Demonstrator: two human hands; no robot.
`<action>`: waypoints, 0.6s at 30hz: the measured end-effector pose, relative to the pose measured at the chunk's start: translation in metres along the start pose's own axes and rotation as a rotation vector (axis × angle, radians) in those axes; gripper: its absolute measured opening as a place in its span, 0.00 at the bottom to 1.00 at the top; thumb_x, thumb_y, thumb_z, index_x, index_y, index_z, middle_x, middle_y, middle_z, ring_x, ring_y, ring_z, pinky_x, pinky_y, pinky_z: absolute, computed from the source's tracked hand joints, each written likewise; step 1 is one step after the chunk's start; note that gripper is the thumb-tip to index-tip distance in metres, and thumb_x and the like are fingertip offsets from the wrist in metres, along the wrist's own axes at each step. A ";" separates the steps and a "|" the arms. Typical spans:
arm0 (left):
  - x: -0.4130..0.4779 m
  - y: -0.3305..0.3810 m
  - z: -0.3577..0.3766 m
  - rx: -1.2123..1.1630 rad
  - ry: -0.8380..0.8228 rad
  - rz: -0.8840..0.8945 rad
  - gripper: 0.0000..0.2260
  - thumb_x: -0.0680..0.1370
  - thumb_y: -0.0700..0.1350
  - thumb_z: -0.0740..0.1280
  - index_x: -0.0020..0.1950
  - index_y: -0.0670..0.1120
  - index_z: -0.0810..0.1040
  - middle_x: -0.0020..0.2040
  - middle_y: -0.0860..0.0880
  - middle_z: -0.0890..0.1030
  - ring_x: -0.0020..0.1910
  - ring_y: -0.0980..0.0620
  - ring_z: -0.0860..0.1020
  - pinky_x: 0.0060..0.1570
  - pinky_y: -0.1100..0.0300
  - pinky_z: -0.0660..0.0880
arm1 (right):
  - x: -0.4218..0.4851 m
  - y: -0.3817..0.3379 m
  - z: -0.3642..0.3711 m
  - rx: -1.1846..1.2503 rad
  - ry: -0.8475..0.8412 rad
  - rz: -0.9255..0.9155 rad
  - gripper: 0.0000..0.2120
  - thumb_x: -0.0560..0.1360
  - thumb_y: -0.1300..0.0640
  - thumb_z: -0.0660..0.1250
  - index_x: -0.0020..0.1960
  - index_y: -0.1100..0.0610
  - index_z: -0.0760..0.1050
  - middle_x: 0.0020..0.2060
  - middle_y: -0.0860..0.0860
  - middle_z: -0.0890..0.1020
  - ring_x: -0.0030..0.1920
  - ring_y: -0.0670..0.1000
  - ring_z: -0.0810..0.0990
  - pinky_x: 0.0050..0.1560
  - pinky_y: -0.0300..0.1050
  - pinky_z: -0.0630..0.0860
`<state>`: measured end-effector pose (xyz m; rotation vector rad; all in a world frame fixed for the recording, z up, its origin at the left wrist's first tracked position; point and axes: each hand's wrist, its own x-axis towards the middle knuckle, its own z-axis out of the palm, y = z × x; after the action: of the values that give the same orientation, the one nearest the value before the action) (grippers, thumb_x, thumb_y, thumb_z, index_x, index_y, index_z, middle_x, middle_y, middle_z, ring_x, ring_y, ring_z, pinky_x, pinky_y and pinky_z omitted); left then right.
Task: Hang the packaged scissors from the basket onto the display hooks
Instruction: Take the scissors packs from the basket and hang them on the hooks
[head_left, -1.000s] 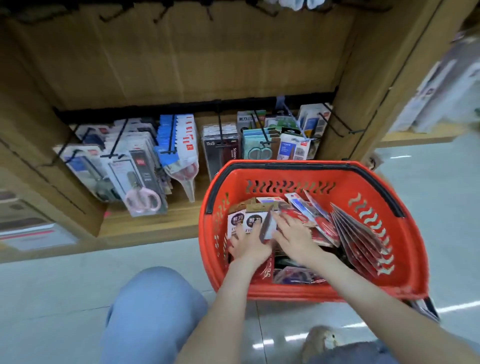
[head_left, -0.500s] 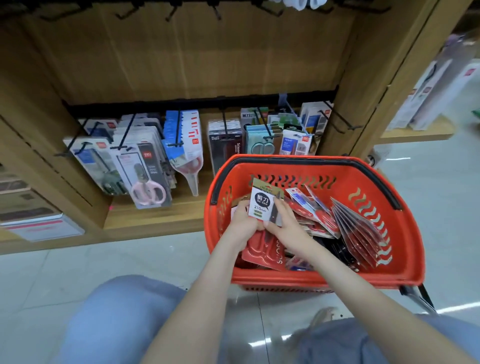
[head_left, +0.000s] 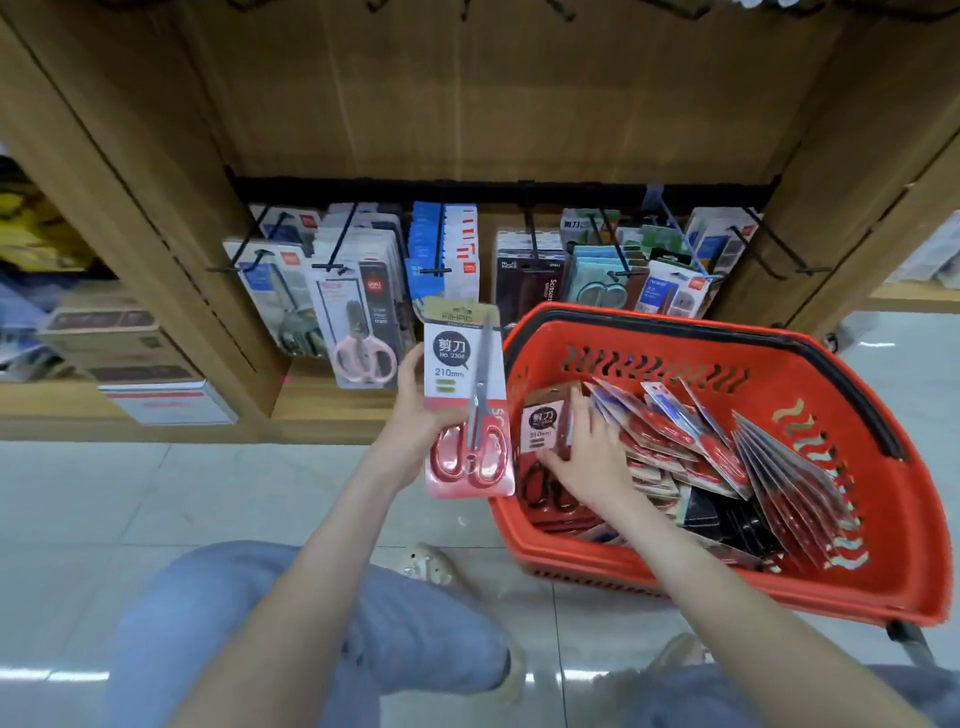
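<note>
— Scissors pack (head_left: 464, 384), red handles, upright in the left hand (head_left: 413, 415), fingers curled round its lower edge, at nine o'clock of the basket (head_left: 841, 395).
— And the right hand (head_left: 584, 460)?
— Down inside the basket, fingers laid over another pack (head_left: 543, 423); pinching or not, I cannot tell. Display hooks (head_left: 530, 239) at twelve o'clock, hung with packs.

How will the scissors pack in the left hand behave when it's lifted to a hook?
The scissors pack stands upright from the left hand's low grip, so probably stiff. Its metal scissors sit low: likely bottom-heavy, apt to swing. The glossy plastic front may be slippery.
</note>
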<state>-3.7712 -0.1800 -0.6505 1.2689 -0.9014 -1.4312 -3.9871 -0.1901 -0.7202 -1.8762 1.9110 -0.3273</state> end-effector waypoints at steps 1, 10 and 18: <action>0.000 -0.002 -0.007 -0.032 0.026 0.000 0.39 0.71 0.23 0.65 0.73 0.54 0.58 0.58 0.43 0.80 0.55 0.41 0.81 0.50 0.43 0.79 | 0.002 -0.001 0.004 -0.071 -0.029 0.030 0.45 0.75 0.40 0.66 0.79 0.52 0.41 0.76 0.60 0.57 0.75 0.61 0.56 0.73 0.57 0.57; 0.006 -0.011 -0.020 -0.181 0.062 -0.051 0.38 0.74 0.25 0.65 0.71 0.59 0.59 0.58 0.42 0.81 0.49 0.43 0.83 0.40 0.48 0.82 | 0.016 -0.009 0.017 -0.140 -0.112 0.179 0.39 0.72 0.47 0.67 0.76 0.50 0.49 0.68 0.59 0.67 0.70 0.60 0.61 0.68 0.54 0.58; 0.003 -0.015 -0.007 -0.154 0.031 -0.022 0.39 0.73 0.24 0.65 0.73 0.56 0.58 0.63 0.41 0.78 0.60 0.37 0.78 0.56 0.38 0.76 | 0.007 0.001 0.000 0.400 0.050 0.116 0.43 0.70 0.63 0.71 0.76 0.51 0.50 0.66 0.52 0.73 0.67 0.57 0.71 0.69 0.63 0.63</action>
<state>-3.7666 -0.1790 -0.6668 1.1861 -0.7436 -1.4648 -3.9878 -0.1969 -0.7213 -1.5025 1.8147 -0.6691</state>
